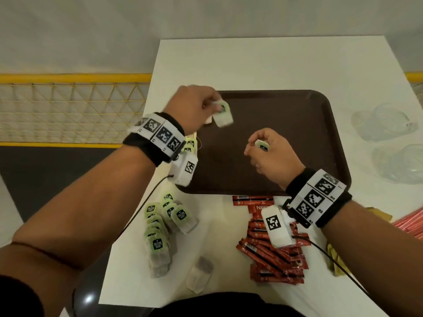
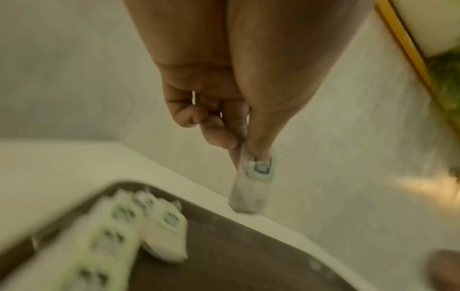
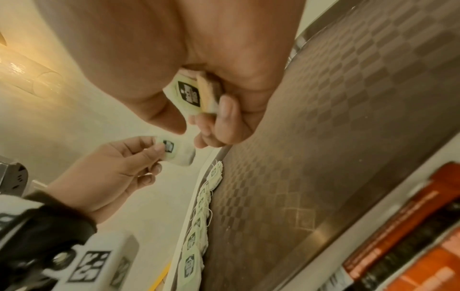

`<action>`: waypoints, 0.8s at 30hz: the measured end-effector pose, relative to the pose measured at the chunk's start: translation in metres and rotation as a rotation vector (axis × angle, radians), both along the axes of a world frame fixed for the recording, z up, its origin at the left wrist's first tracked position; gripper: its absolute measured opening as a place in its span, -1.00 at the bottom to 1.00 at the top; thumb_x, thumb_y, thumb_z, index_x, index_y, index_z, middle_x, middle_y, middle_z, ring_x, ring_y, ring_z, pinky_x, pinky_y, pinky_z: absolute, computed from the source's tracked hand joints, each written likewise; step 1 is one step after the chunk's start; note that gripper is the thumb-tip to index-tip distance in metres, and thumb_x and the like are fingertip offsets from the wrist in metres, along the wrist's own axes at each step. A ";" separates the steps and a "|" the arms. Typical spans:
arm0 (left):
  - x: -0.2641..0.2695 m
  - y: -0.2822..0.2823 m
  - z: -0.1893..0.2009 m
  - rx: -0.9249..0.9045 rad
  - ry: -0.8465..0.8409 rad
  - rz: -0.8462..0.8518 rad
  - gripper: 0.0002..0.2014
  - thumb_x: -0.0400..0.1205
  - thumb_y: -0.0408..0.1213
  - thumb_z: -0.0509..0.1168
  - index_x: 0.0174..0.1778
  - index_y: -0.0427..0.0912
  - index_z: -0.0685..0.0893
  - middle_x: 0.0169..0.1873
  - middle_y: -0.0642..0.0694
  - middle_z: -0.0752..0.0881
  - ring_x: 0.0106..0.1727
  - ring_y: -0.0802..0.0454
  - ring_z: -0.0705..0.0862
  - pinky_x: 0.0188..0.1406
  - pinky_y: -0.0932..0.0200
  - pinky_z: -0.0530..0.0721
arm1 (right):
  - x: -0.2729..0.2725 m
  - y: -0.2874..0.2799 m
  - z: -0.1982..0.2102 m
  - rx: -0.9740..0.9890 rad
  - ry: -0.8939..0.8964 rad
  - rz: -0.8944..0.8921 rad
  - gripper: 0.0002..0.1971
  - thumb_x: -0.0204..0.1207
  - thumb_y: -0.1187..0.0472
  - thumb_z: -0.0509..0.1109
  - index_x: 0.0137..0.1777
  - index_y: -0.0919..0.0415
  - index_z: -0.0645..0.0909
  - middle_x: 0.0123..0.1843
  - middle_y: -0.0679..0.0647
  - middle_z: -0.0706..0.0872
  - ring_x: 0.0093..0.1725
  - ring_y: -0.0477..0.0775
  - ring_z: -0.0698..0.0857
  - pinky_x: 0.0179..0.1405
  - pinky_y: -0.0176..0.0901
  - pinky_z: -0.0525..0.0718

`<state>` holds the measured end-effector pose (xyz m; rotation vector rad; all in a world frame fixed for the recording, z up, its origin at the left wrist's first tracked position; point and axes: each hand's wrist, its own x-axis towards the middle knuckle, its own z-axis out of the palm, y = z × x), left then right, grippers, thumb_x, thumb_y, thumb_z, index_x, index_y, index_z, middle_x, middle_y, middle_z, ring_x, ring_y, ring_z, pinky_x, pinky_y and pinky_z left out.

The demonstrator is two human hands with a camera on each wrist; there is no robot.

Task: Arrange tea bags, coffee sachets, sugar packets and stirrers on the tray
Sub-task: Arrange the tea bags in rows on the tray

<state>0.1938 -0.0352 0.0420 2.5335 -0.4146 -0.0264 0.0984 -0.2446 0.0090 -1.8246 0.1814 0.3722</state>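
Note:
A dark brown tray [image 1: 297, 124] lies on the white table. My left hand [image 1: 194, 108] hovers over its far left corner and pinches a green-tagged tea bag [image 1: 222, 114] that hangs down, also the tea bag [image 2: 251, 189] in the left wrist view. My right hand [image 1: 267, 149] is above the tray's middle and grips a small stack of tea bags [image 1: 262, 145], the same stack of tea bags [image 3: 196, 94] showing its edge in the right wrist view. A row of tea bags [image 3: 199, 222] lies along the tray's left edge.
Loose tea bags [image 1: 164, 225] lie heaped on the table near the front left. Red coffee sachets [image 1: 272, 245] are piled at the front right. Clear plastic wrappers [image 1: 389, 131] sit right of the tray. A yellow railing [image 1: 73, 78] runs beyond the table's left edge.

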 end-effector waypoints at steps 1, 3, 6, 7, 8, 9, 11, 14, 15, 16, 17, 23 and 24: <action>0.008 0.005 0.002 0.075 -0.042 0.063 -0.80 0.64 -0.05 0.36 0.11 -0.01 0.76 -0.12 0.04 0.77 -0.03 0.03 0.71 0.02 0.14 0.65 | -0.001 -0.001 0.000 0.048 0.037 -0.019 -0.89 0.61 0.32 0.34 -0.02 0.11 0.48 -0.16 0.27 0.62 -0.44 -0.02 0.52 -0.50 -0.16 0.47; 0.023 0.012 0.004 0.243 -0.064 0.119 -0.78 0.65 -0.02 0.33 0.11 0.00 0.75 -0.05 -0.03 0.78 0.04 -0.06 0.70 0.07 0.02 0.65 | -0.002 -0.003 0.001 0.147 0.078 -0.042 -0.85 0.62 0.38 0.24 -0.09 0.12 0.39 -0.19 0.23 0.54 -0.43 0.03 0.47 -0.52 -0.13 0.40; 0.037 0.016 0.001 0.401 0.065 0.009 -0.75 0.64 -0.06 0.38 0.16 -0.07 0.76 0.03 -0.07 0.77 0.11 -0.08 0.68 0.08 0.07 0.58 | -0.004 -0.006 0.003 0.082 0.055 0.004 -0.88 0.64 0.35 0.21 -0.13 0.18 0.45 -0.29 0.23 0.62 -0.40 0.15 0.58 -0.48 -0.13 0.57; 0.040 0.016 -0.003 0.417 0.124 -0.042 -0.73 0.62 -0.07 0.40 0.17 -0.09 0.77 0.05 -0.07 0.76 0.11 -0.06 0.68 0.09 0.09 0.57 | -0.005 -0.007 0.003 0.056 0.039 0.019 -0.88 0.65 0.33 0.24 -0.12 0.19 0.49 -0.30 0.23 0.66 -0.37 0.18 0.64 -0.42 -0.10 0.66; 0.043 0.015 -0.008 0.428 0.169 -0.080 -0.72 0.61 -0.06 0.42 0.18 -0.09 0.77 0.05 -0.07 0.77 0.11 -0.04 0.68 0.11 0.10 0.57 | -0.006 -0.008 0.002 0.041 0.022 0.027 -0.90 0.66 0.31 0.27 -0.10 0.19 0.52 -0.28 0.22 0.70 -0.33 0.19 0.70 -0.34 -0.05 0.75; 0.045 0.014 -0.014 0.434 0.202 -0.100 -0.71 0.60 -0.05 0.43 0.17 -0.10 0.78 0.06 -0.06 0.77 0.10 -0.03 0.68 0.12 0.09 0.58 | -0.006 -0.010 0.001 0.027 0.001 0.032 -0.93 0.65 0.31 0.30 -0.08 0.20 0.55 -0.22 0.21 0.73 -0.28 0.17 0.75 -0.27 0.00 0.80; 0.051 0.010 -0.025 0.434 0.229 -0.093 -0.73 0.60 -0.06 0.44 0.13 -0.10 0.79 0.07 -0.05 0.78 0.08 0.00 0.68 0.15 0.06 0.60 | -0.007 -0.012 0.000 -0.004 -0.040 0.044 -0.98 0.63 0.30 0.37 -0.03 0.19 0.59 -0.08 0.20 0.75 -0.18 0.09 0.81 -0.25 0.01 0.83; 0.059 0.006 -0.035 0.423 0.218 -0.012 -0.76 0.58 -0.09 0.46 0.11 -0.10 0.80 0.08 -0.07 0.78 0.12 -0.05 0.70 0.20 0.00 0.64 | -0.008 -0.015 -0.001 -0.027 -0.079 0.061 -0.97 0.60 0.24 0.43 -0.02 0.12 0.63 0.00 0.14 0.77 -0.09 0.07 0.83 -0.24 -0.01 0.84; 0.062 0.005 -0.037 0.423 0.214 0.012 -0.76 0.58 -0.11 0.47 0.10 -0.10 0.80 0.08 -0.08 0.78 0.14 -0.07 0.70 0.20 -0.01 0.65 | -0.009 -0.016 -0.001 -0.036 -0.090 0.066 -0.96 0.59 0.22 0.44 -0.01 0.10 0.65 0.00 0.12 0.79 -0.08 0.06 0.83 -0.23 -0.02 0.84; 0.063 0.004 -0.038 0.427 0.214 0.027 -0.77 0.57 -0.12 0.47 0.10 -0.10 0.80 0.08 -0.09 0.78 0.15 -0.08 0.70 0.20 -0.01 0.65 | -0.009 -0.016 -0.001 -0.048 -0.099 0.068 -0.96 0.59 0.21 0.45 -0.01 0.09 0.66 -0.01 0.10 0.80 -0.08 0.05 0.83 -0.22 -0.03 0.84; 0.065 0.004 -0.039 0.434 0.217 0.039 -0.77 0.57 -0.12 0.48 0.10 -0.10 0.80 0.08 -0.09 0.78 0.15 -0.09 0.70 0.19 -0.01 0.66 | -0.009 -0.016 -0.001 -0.065 -0.108 0.066 -0.96 0.58 0.20 0.46 -0.01 0.07 0.67 -0.02 0.07 0.81 -0.09 0.04 0.83 -0.21 -0.06 0.84; 0.049 0.000 -0.028 0.244 0.118 0.074 -0.70 0.58 0.11 0.38 0.10 0.03 0.74 0.01 0.07 0.75 0.07 0.07 0.68 0.10 0.11 0.61 | -0.008 -0.012 -0.004 -0.093 -0.164 0.016 -0.95 0.54 0.15 0.50 -0.03 0.07 0.72 -0.16 -0.02 0.82 -0.35 -0.32 0.72 -0.42 -0.52 0.59; 0.038 -0.003 -0.023 0.152 0.099 0.030 -0.69 0.59 0.15 0.35 0.08 0.04 0.75 -0.02 0.11 0.75 0.02 0.14 0.67 0.05 0.17 0.58 | -0.007 -0.011 -0.004 -0.093 -0.168 0.012 -0.93 0.54 0.14 0.50 -0.03 0.08 0.72 -0.16 -0.02 0.82 -0.38 -0.34 0.71 -0.43 -0.53 0.57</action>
